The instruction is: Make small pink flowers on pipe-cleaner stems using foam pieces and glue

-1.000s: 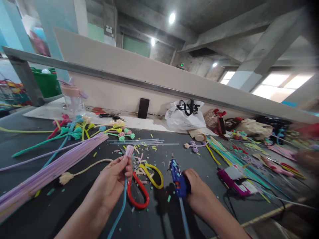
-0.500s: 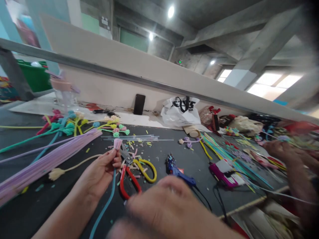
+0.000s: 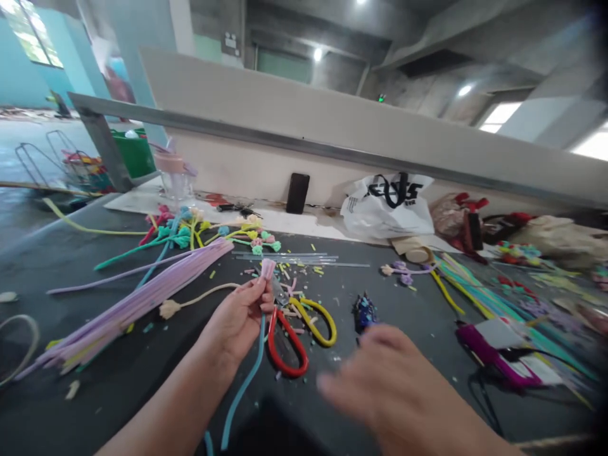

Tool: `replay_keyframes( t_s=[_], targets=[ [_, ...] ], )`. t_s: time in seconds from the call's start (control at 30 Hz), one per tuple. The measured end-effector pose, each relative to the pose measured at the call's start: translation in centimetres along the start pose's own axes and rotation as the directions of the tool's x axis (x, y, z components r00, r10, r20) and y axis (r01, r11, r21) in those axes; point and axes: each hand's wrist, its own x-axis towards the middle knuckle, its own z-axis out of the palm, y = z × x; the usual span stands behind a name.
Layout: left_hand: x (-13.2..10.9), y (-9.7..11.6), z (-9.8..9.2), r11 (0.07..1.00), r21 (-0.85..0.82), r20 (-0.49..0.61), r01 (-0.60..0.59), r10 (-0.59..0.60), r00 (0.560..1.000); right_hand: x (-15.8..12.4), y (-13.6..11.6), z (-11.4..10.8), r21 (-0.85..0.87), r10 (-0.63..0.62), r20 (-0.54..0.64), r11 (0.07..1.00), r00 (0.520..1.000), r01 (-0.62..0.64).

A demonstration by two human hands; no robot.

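Note:
My left hand [image 3: 244, 313] pinches a small pink tuft [image 3: 268, 268] of fuzzy stems on a long blue fuzzy stem [image 3: 244, 383], which hangs down toward the table's near side. Just right of it lie scissors [image 3: 287, 362] with one red and one yellow handle, blades partly behind my fingers. My right hand [image 3: 380, 373] is smeared by motion and overlaps the handle end of a dark blue glue gun [image 3: 365, 310]. Whether its fingers grip the gun cannot be made out. Short cut bits of stem lie around the scissors.
A pink and lilac stem bundle [image 3: 156, 294] lies left, below finished fuzzy flowers [image 3: 180, 237]. Clear rods [image 3: 304, 259] lie ahead. At the back stand a cup [image 3: 175, 174], a phone [image 3: 297, 193] and a white bag [image 3: 387, 206]. A purple device [image 3: 494, 361] with cables lies right.
The view has turned to the right-to-left, so things appear farther right. My right hand has moved away from the scissors to the glue gun. My left hand still holds the pink tuft.

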Motion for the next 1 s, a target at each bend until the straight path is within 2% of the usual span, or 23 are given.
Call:
replay_keyframes(
  t_s=[0.03,0.07,0.1,0.13,0.17,0.27,0.4,0.57,0.63,0.7,0.77,0.83,0.9,1.0],
  targets=[
    [-0.1,-0.1,0.0,1.0,-0.001,0.006,0.005,-0.005,1.0,2.4,0.1,-0.5,-0.025,-0.084,0.086,0.996,0.993,0.087],
    [-0.1,-0.1,0.1,1.0,0.001,0.011,0.011,-0.011,1.0,4.6,0.2,-0.9,-0.037,-0.198,0.247,0.976,0.948,0.214],
    [-0.2,-0.2,0.1,1.0,0.008,0.015,0.017,-0.017,1.0,6.4,0.3,-1.2,-0.082,-0.249,0.313,0.954,0.916,0.288],
    [-0.2,-0.3,0.0,1.0,0.016,0.017,0.022,-0.023,1.0,7.8,0.4,-1.2,-0.137,-0.245,0.315,0.944,0.917,0.299],
    [-0.2,-0.4,0.0,0.999,0.024,0.017,0.027,-0.028,0.999,8.9,0.4,-1.0,-0.176,-0.226,0.365,0.936,0.903,0.305],
    [-0.1,-0.6,-0.1,0.998,0.04,0.007,0.045,-0.045,0.999,10.1,0.5,0.4,-0.269,-0.155,0.448,0.916,0.881,0.298],
    [-0.1,-0.8,-0.1,0.997,0.05,0.012,0.054,-0.054,0.998,9.9,0.7,1.9,-0.305,-0.11,0.491,0.907,0.864,0.289],
    [-0.2,-0.8,0.0,0.997,0.061,0.016,0.05,-0.051,0.999,10.4,0.9,1.9,-0.224,-0.041,0.414,0.964,0.909,0.146],
    [-0.3,-0.8,0.0,0.996,0.07,0.009,0.058,-0.059,0.998,10.9,0.4,1.6,-0.119,0.008,0.348,0.992,0.937,0.036],
    [-0.4,-0.9,0.1,0.995,0.067,0.006,0.073,-0.073,0.997,11.4,-0.4,1.5,0.155,0.073,0.285,0.98,0.956,-0.121],
    [-0.5,-1.1,0.2,0.995,0.059,0.01,0.085,-0.086,0.996,11.8,-1.4,1.4,0.469,0.114,0.259,0.853,0.959,-0.228],
    [-0.5,-1.4,0.3,0.993,0.058,0.01,0.1,-0.1,0.995,12.1,-2.1,1.4,0.658,0.127,0.241,0.707,0.962,-0.259],
    [-0.5,-1.6,0.2,0.991,0.065,-0.005,0.121,-0.121,0.993,12.2,-2.4,1.5,0.746,0.169,0.218,0.606,0.961,-0.276],
    [-0.5,-1.8,0.1,0.987,0.08,-0.024,0.142,-0.141,0.99,12.2,-2.1,1.5,0.779,0.249,0.206,0.544,0.946,-0.313]
  ],
)
